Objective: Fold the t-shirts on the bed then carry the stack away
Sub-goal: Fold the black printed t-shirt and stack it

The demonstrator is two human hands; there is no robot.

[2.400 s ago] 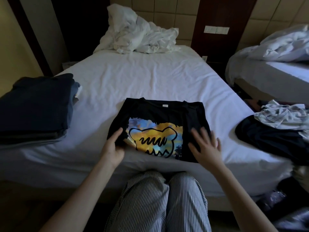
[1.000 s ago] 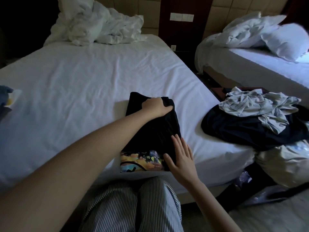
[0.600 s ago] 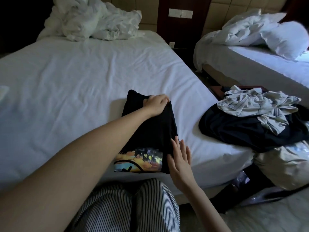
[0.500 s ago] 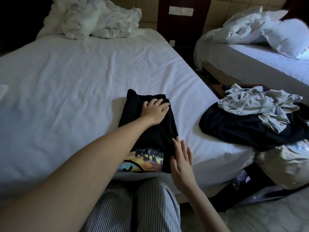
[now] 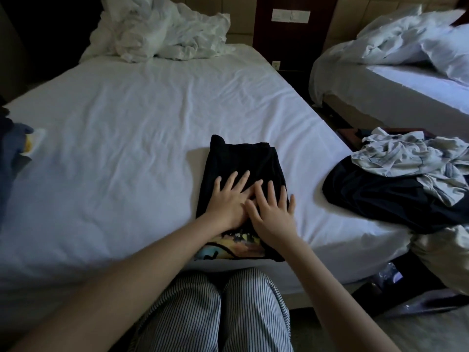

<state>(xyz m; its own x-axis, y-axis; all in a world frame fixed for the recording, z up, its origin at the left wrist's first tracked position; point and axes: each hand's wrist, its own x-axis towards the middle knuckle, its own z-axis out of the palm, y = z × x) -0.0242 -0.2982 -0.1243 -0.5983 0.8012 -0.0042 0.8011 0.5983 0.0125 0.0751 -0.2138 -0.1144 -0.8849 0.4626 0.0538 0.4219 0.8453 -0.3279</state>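
A black t-shirt (image 5: 241,158) with a coloured print lies folded into a narrow strip near the front edge of the white bed (image 5: 127,138). My left hand (image 5: 228,199) rests flat on its middle with straight, spread fingers. My right hand (image 5: 271,212) lies flat beside it, partly over the left fingers, its little finger reaching the shirt's right edge. The print shows only at the near end, below my wrists. An unfolded heap of a dark garment (image 5: 380,196) and a light grey one (image 5: 411,156) sits at the bed's right corner.
The edge of a folded dark stack (image 5: 10,148) shows at the far left. Crumpled white bedding (image 5: 162,34) lies at the head of the bed. A second bed (image 5: 406,80) stands to the right across a narrow gap. My striped trousers (image 5: 215,313) are against the bed's front edge.
The shirt was folded over sideways into a narrow strip. My left hand let go of its far end and slid back to the middle; my right hand moved from the edge onto the shirt.
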